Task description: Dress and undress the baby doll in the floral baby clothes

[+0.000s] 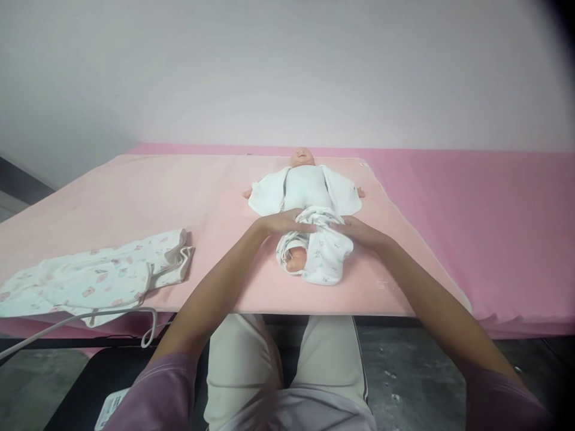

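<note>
A baby doll (307,184) lies on its back, its head away from me and its arms spread in a white top. Bunched around its legs is a pair of white printed baby pants (327,257). One doll foot (296,260) shows at the left leg opening; cloth covers the other foot. My left hand (287,222) grips the gathered cloth near the waist from the left, thumb on top. From the right, my right hand (360,231) pinches the same pants, with some fingertips hidden in the folds.
Under the doll lies a peach mat (215,197) over a pink sheet (507,239). A printed white baby garment (99,272) lies at the left. A pale cable (112,311) crosses the table's front edge, above a black chair (85,389). A pale wall (287,72) stands behind.
</note>
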A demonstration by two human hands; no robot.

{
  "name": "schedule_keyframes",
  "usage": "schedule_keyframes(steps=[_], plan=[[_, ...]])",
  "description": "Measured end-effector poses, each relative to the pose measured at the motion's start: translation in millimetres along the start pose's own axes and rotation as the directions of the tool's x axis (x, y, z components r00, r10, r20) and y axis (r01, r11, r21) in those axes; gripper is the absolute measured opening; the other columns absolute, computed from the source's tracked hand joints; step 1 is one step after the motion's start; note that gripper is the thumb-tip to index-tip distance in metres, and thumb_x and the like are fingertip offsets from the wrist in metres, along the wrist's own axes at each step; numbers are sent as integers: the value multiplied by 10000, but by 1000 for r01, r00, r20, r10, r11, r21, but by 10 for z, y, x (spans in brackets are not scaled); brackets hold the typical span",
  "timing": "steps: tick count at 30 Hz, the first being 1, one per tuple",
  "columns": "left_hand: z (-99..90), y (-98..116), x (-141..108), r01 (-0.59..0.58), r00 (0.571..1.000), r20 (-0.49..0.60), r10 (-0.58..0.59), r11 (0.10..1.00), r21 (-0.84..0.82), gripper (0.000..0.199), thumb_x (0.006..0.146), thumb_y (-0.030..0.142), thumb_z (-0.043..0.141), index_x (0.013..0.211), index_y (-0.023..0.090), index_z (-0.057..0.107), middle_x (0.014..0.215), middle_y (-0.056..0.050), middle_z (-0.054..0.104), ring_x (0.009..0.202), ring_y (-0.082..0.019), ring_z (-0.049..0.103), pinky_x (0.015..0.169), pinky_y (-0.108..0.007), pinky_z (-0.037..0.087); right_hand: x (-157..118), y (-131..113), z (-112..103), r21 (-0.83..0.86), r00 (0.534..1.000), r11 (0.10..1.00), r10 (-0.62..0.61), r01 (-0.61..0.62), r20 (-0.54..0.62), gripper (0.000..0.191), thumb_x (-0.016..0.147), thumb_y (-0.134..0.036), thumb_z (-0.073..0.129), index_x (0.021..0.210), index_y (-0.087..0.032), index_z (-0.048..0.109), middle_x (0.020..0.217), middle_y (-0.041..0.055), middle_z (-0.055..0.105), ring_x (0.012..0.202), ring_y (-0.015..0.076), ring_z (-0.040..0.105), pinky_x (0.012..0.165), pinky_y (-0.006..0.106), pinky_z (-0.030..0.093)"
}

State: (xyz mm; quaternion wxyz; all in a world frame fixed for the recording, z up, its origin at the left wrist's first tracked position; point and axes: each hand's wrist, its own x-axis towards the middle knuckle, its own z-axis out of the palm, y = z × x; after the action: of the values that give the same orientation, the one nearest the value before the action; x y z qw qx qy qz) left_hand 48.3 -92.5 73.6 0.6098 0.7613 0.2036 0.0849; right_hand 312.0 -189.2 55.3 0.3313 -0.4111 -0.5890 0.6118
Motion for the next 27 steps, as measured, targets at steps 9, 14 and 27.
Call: schedule_keyframes(steps=[9, 14, 27], plan=[[-18, -16, -1, -36, 999, 10, 37, 995, -90, 670, 825, 639, 933, 1296, 186, 782, 1320, -127, 805, 1263, -325, 751, 1054, -412, 601, -70, -13, -60, 3, 981, 995, -96, 97, 170, 674, 862, -479, 945, 1435, -201, 726, 1289, 89, 796, 1198, 294, 736, 1003, 369, 578], [-21, -11, 11, -16, 1000, 20, 18, 996, -87, 599, 797, 601, 958, 1180, 173, 788, 1197, -109, 817, 1146, -291, 773, 972, -380, 600, -80, -15, -50, -105, 965, 994, 17, 11, 263, 677, 841, -479, 964, 1411, -187, 746, 1228, 82, 807, 1128, 274, 731, 954, 358, 591], [25, -13, 27, -119, 993, -29, 118, 993, -11, 598, 867, 641, 884, 1234, 197, 721, 1194, -82, 749, 1148, -268, 720, 966, -350, 571, -44, 35, -19, 35, 989, 999, 8, -14, 145, 621, 924, -608, 873, 1373, -193, 766, 1258, 110, 810, 1120, 288, 752, 974, 389, 582]])
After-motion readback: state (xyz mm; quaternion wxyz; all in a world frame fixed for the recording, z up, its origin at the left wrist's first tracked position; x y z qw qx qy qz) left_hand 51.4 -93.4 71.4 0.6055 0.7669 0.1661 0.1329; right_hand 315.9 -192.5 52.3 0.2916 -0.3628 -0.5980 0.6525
